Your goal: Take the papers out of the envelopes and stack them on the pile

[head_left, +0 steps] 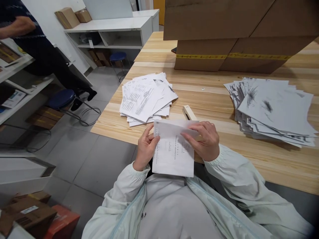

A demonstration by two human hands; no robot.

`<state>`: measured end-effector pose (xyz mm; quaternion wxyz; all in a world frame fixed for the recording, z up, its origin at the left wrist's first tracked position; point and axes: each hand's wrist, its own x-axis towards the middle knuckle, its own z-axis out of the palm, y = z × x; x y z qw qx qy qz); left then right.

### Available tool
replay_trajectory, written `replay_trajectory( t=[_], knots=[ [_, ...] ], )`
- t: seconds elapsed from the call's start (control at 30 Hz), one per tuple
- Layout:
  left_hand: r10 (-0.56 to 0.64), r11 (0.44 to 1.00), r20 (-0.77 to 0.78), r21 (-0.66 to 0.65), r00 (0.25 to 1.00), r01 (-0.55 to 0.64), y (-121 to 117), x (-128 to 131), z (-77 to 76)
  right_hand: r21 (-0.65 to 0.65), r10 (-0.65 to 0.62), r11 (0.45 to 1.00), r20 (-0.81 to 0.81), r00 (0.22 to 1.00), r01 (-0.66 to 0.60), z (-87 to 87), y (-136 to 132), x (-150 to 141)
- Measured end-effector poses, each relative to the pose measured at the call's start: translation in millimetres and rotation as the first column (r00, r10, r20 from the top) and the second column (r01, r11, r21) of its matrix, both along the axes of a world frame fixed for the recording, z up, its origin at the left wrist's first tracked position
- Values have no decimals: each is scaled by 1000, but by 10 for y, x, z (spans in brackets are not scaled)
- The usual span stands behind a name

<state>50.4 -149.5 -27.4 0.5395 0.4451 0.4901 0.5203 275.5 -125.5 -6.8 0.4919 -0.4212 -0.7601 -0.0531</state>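
Note:
Between my two hands is a printed sheet of paper, held in front of my body at the table's near edge. My left hand grips its left edge, thumb on top. My right hand pinches the paper's upper right part, where the sheet bends up and over. Just beyond the paper lies a cream stapler, partly hidden by it. A loose stack of printed papers rests ahead on the left. Over on the right is a thicker stack of papers with dark smudges on its top sheet.
Large cardboard boxes stand stacked at the back of the wooden table. Across the grey floor, a person stands at white shelves near a blue stool. More boxes sit at lower left.

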Motion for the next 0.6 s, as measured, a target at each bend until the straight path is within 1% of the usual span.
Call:
replay_trajectory(
  t=[0.07,0.1,0.17,0.23,0.3,0.37,0.43,0.53,0.6],
  knots=[
    [-17,1000,-75,24,997,19,-7,-9,-21,-107,104,987,-115,988,-116,31,3,-10],
    [-23,999,-104,30,994,26,-9,-12,-25,-162,158,969,-185,970,-189,49,7,-6],
    [-36,999,-132,24,991,40,-11,-16,-16,-247,234,918,-294,927,-310,81,21,27],
    [-52,999,-136,6,989,54,-10,-17,11,-333,257,865,-347,902,-375,100,42,87],
    [-63,998,-135,-9,989,62,-10,-17,43,-450,238,800,-371,898,-398,101,61,159],
    [-63,998,-140,-15,988,61,-10,-17,67,-566,202,723,-377,904,-397,92,72,224],
    [-63,998,-139,-19,988,61,-9,-18,80,-641,176,662,-371,912,-389,85,73,273],
    [-69,997,-116,-27,991,66,-7,-20,84,-693,173,612,-353,919,-381,100,61,307],
    [-73,997,-91,-35,993,70,-4,-23,81,-698,165,612,-345,924,-370,127,50,305]
  ],
)
